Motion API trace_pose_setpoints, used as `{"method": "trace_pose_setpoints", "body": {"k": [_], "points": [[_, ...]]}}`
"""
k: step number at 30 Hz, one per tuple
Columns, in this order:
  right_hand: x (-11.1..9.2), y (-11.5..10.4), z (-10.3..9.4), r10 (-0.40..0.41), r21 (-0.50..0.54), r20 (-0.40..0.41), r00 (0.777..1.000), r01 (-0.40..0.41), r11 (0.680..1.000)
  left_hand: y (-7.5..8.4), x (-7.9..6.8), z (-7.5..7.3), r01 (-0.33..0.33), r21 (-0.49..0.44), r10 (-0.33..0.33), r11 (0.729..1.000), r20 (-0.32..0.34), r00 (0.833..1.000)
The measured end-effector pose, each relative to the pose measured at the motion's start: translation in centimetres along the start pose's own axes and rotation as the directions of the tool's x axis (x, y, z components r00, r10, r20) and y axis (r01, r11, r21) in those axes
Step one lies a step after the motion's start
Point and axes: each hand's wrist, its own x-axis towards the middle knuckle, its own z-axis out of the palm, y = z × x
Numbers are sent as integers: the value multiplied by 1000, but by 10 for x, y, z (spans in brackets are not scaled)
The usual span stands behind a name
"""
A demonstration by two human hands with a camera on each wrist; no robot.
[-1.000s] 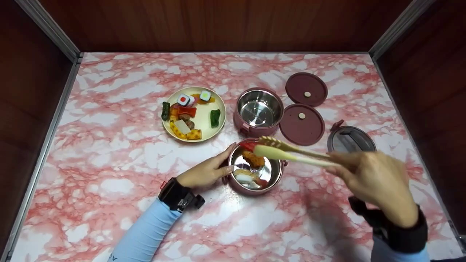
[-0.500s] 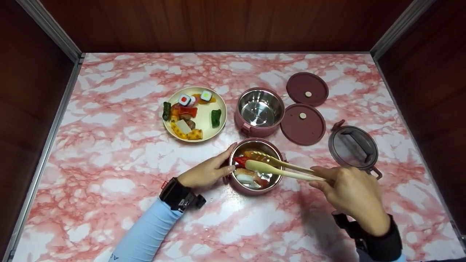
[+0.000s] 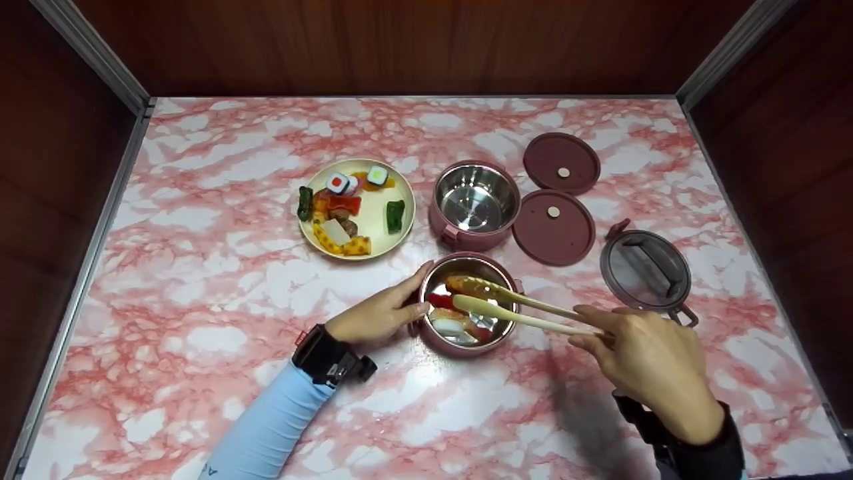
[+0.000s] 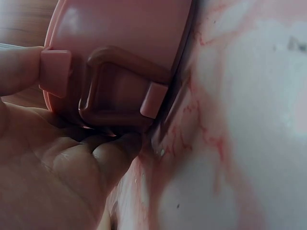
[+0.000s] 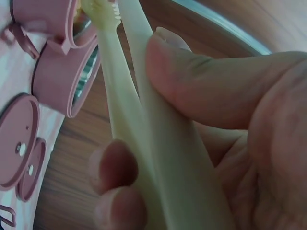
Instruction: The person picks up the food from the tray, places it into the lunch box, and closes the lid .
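Our left hand (image 3: 374, 317) gripped the nearer steel-lined pot (image 3: 485, 267) just below the head view's centre while our right hand (image 3: 656, 360) pinched slightly parted tongs (image 3: 485, 309), which we judged best kept low inside it.

You are working in a lab-like booth (image 3: 53, 200), dark red-brown wood-grain panels (image 3: 413, 47) are walling three sides, grey metal strips (image 3: 94, 55) are framing your pink-and-white marbled tabletop (image 3: 220, 200)

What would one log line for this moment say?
left hand: holds near pot | right hand: grips tongs, tips within near pot | near pot: food inside | plate: more food
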Motion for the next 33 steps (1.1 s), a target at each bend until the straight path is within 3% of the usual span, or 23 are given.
{"method": "trace_pose_setpoints", "body": {"k": [11, 21, 33], "points": [[0, -2, -6, 4, -31, 42, 999, -2, 1000, 1, -1, 0, 13, 6, -13, 1000, -8, 1000], [-5, -8, -10, -19, -86, -82, 996, 12, 996, 2, -2, 0, 14, 20, -14, 1000, -9, 1000], [4, -7, 6, -85, -102, -48, 995, 80, 992, 4, -1, 1, 18, 10, -18, 1000, -8, 1000]]}}
